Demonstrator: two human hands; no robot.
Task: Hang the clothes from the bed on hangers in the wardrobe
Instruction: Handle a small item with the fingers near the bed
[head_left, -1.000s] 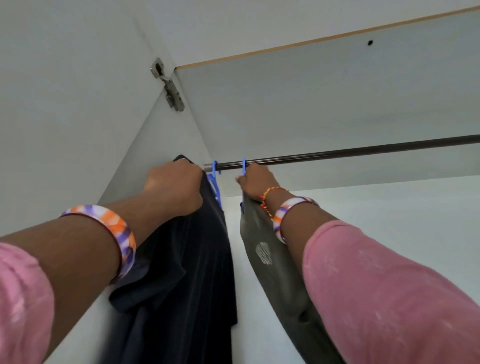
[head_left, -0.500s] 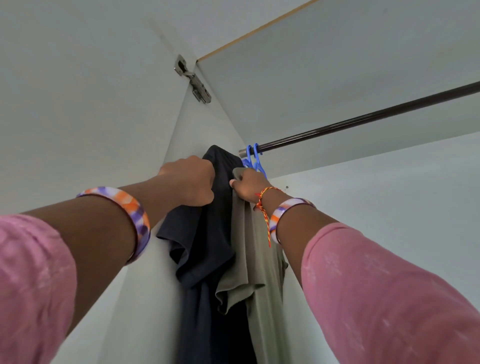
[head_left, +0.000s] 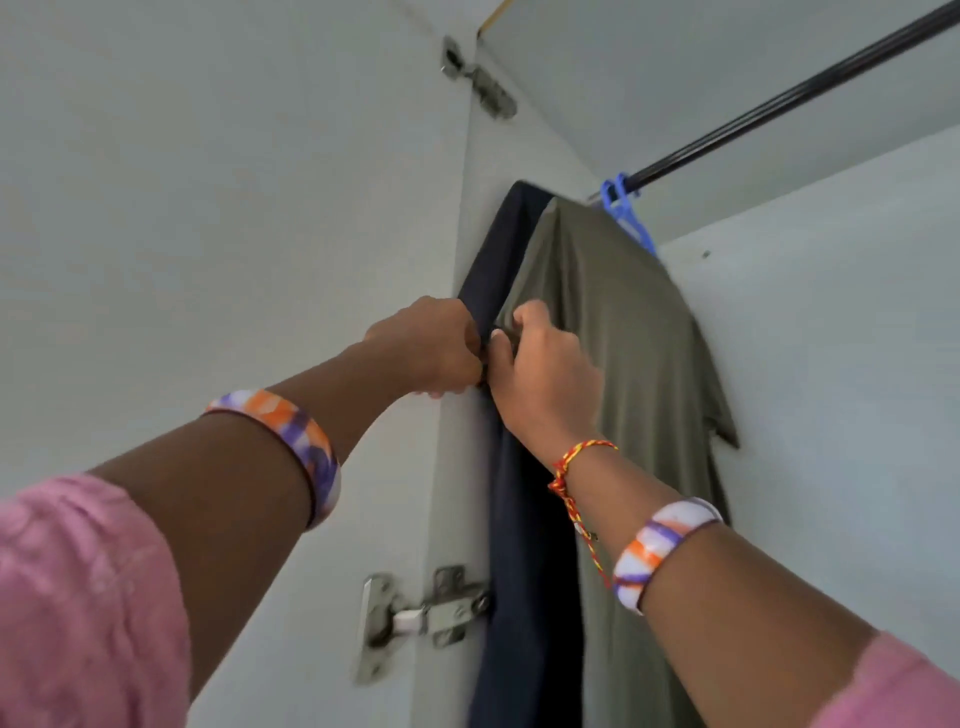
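A: Hanging at centre frame from blue hangers (head_left: 626, 210), hooked on the dark rail (head_left: 789, 96) at upper right: a navy garment (head_left: 519, 519) on the left, an olive T-shirt (head_left: 623, 338) on the right, overlapping it.

B: Where were the hands?

A: Met at mid-frame, touching, at the seam between the two garments. Left hand (head_left: 431, 345) with fingers curled around the navy garment's edge. Right hand (head_left: 545, 371) with fingers curled on the olive T-shirt's left edge, thumb pressed toward the left hand.

B: Worn on the arms?

A: An orange, purple and white bangle (head_left: 291, 441) on the left forearm, a matching bangle (head_left: 660, 551) on the right, plus a red and yellow thread bracelet (head_left: 576, 467) at the right wrist. Pink sleeves (head_left: 88, 608) at the lower corners.

B: Around them?

A: White wardrobe panels, a metal hinge (head_left: 426, 613) at lower centre just beside the navy garment, another hinge (head_left: 480, 83) near the top.
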